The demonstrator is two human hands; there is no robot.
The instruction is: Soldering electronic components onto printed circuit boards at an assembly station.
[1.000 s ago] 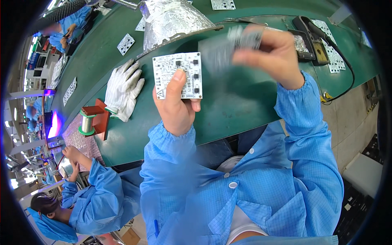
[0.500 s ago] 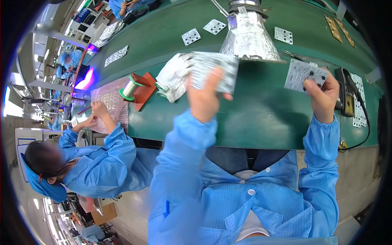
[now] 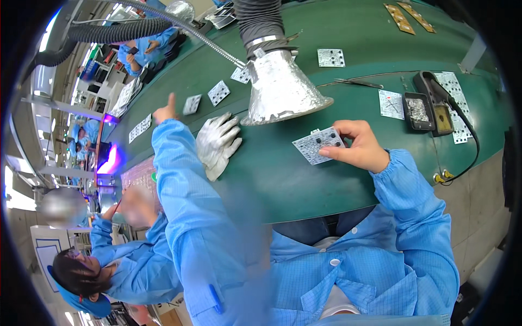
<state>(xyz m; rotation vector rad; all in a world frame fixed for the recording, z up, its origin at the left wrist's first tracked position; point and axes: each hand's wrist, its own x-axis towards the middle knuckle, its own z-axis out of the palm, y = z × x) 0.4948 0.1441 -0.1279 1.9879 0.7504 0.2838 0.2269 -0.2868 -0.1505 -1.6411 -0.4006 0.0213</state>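
My right hand (image 3: 361, 145) pinches a small grey-white circuit board (image 3: 315, 144) with dark round parts at its edge, above the green bench. My left arm reaches to the far left, and my left hand (image 3: 166, 112) has a finger stretched out with nothing in it. Just right of that hand a slightly blurred circuit board (image 3: 191, 104) lies on the bench. Two similar boards follow to its right, the nearer one (image 3: 219, 93) tilted. White gloves (image 3: 217, 144) lie beside my left forearm. A foil-covered fume hood (image 3: 283, 89) hangs between my hands, farther back.
On the right are tweezers (image 3: 359, 83), a lone board (image 3: 391, 104), a black tray (image 3: 418, 111) and a soldering iron (image 3: 448, 100) in its stand, its cable trailing. More boards (image 3: 455, 103) lie beyond. A co-worker (image 3: 119, 261) sits at left near bubble wrap (image 3: 138, 176).
My left hand has moved far left and let go of its circuit board, which now lies on the bench. My right hand has brought its board inward to the left. The view has turned.
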